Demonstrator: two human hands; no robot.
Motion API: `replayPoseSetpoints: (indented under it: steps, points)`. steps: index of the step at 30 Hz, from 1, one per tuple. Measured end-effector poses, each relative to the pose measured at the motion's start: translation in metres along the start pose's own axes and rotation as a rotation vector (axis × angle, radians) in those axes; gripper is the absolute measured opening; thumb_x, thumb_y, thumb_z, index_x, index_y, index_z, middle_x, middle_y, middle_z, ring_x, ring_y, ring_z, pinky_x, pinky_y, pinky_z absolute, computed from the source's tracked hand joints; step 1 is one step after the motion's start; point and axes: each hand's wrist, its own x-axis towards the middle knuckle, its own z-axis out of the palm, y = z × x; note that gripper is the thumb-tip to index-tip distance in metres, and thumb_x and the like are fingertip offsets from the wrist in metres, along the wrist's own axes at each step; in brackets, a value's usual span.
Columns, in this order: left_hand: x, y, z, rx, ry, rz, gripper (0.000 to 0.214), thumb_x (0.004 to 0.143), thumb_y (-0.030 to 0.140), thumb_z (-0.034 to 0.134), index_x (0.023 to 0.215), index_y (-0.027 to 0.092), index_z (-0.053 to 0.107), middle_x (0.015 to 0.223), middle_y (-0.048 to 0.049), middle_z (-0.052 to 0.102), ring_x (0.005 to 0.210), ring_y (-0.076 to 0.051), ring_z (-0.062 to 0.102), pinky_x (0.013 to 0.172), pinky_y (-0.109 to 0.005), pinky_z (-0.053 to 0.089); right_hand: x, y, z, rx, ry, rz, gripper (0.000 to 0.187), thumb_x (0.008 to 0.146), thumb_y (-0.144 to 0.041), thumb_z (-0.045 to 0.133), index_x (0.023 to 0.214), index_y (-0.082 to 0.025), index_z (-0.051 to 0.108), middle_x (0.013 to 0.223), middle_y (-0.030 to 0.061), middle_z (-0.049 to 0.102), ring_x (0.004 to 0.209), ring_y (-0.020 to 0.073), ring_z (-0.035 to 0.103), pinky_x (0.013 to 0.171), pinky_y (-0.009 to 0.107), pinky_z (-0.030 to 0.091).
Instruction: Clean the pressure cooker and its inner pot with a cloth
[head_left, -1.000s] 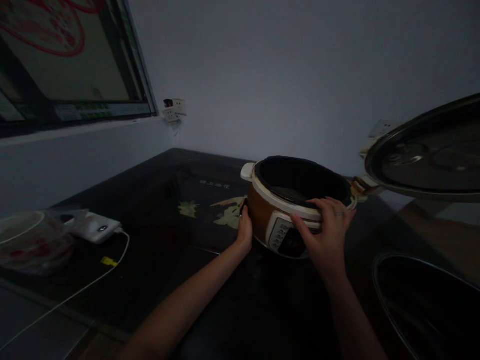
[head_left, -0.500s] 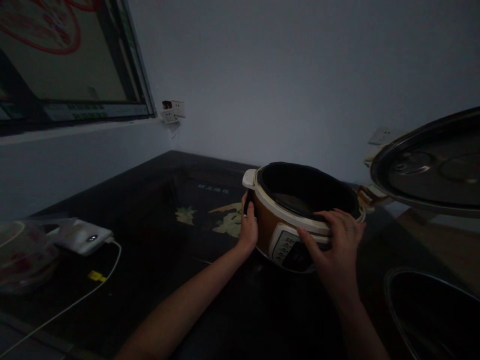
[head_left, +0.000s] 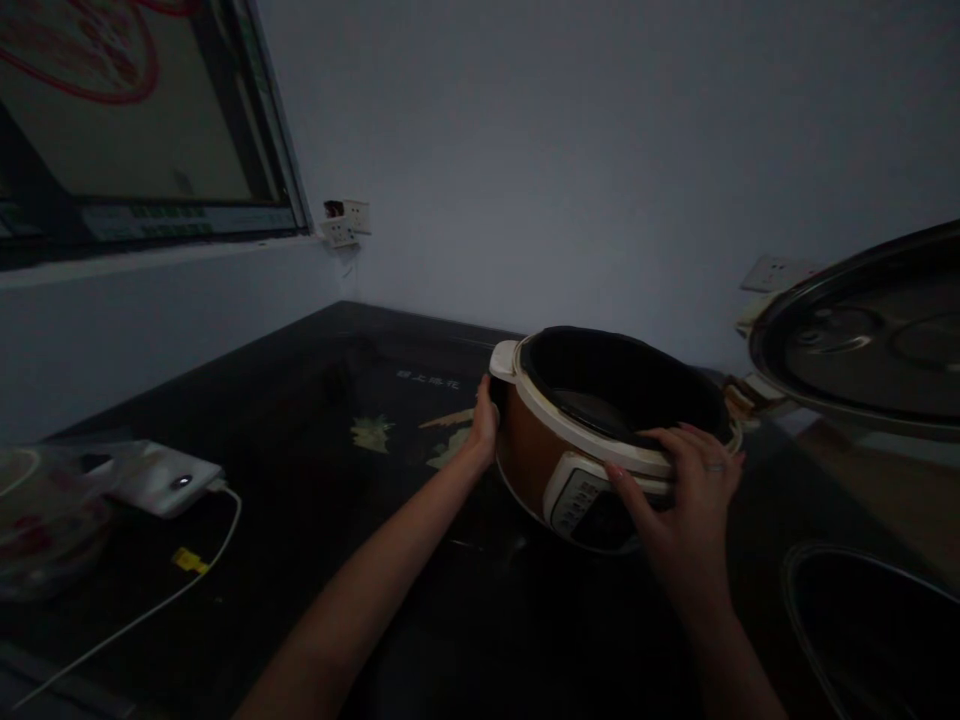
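Note:
A brown and white electric pressure cooker (head_left: 529, 435) stands on the dark counter, its lid (head_left: 870, 345) swung open on the right side. Its round dark inside is visible, and a button panel faces front. At the left side handle is my left hand (head_left: 484, 425), closed against the cooker's side, its fingertips partly hidden behind the handle. My right hand (head_left: 686, 475) grips the front right rim, thumb outside and fingers over the edge.
At the lower right is a dark round pot (head_left: 877, 620) with a thin rim. A white power bank (head_left: 169, 478) with a cable and a plastic-wrapped bowl (head_left: 49, 525) lie at the left. Wall sockets (head_left: 345, 222) are at the back corner.
The cooker, with its lid, has shifted slightly to the right under both hands. My left hand has moved slightly left and up beside the handle; my right hand has gone right with the rim.

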Motion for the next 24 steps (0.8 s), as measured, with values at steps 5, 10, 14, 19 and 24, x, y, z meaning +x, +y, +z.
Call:
replayPoseSetpoints:
  steps: [5,10,14,19,24]
  points:
    - [0.012,0.036,0.009,-0.192,-0.142,-0.084,0.072,0.094,0.065,0.022,0.116,0.014,0.068,0.117,-0.0116,0.073,0.127,-0.028,0.056,0.112,-0.043,0.036,0.000,0.001,0.000,-0.013,-0.005,-0.015,0.042,0.090,-0.055,0.054,0.107,-0.017,0.058,0.107,0.0127,0.060,0.116,0.0359,0.051,0.108,0.067,0.020]
    - [0.022,0.040,0.008,-0.074,-0.017,-0.105,0.054,0.096,0.050,0.030,0.106,0.014,0.070,0.102,-0.0107,0.076,0.115,-0.026,0.064,0.106,-0.041,0.042,0.000,0.001,0.000,-0.003,-0.009,-0.009,0.041,0.089,-0.055,0.055,0.107,-0.018,0.058,0.106,0.0125,0.060,0.117,0.0356,0.050,0.107,0.066,0.023]
    - [0.030,0.029,0.018,0.015,0.022,-0.009,0.029,0.084,0.035,0.057,0.103,0.019,0.071,0.101,-0.0033,0.077,0.112,-0.023,0.065,0.105,-0.035,0.041,0.000,0.000,-0.001,-0.002,-0.011,-0.010,0.040,0.089,-0.053,0.056,0.107,-0.018,0.057,0.107,0.0118,0.059,0.117,0.0350,0.050,0.109,0.067,0.019]
    - [0.044,0.025,0.025,0.096,-0.041,0.007,0.032,0.076,0.038,0.068,0.102,0.020,0.072,0.098,-0.0027,0.077,0.109,-0.025,0.065,0.106,-0.038,0.040,0.001,-0.002,-0.001,0.008,-0.018,0.010,0.037,0.088,-0.051,0.056,0.108,-0.020,0.056,0.108,0.0102,0.059,0.119,0.0343,0.049,0.109,0.065,0.019]
    - [0.061,0.015,0.012,0.154,-0.099,-0.021,0.035,0.075,0.042,0.069,0.100,0.018,0.071,0.100,-0.0061,0.077,0.111,-0.027,0.064,0.106,-0.040,0.039,0.000,-0.002,0.000,-0.001,-0.018,0.004,0.037,0.089,-0.050,0.056,0.109,-0.020,0.056,0.108,0.0107,0.059,0.119,0.0338,0.048,0.110,0.064,0.018]
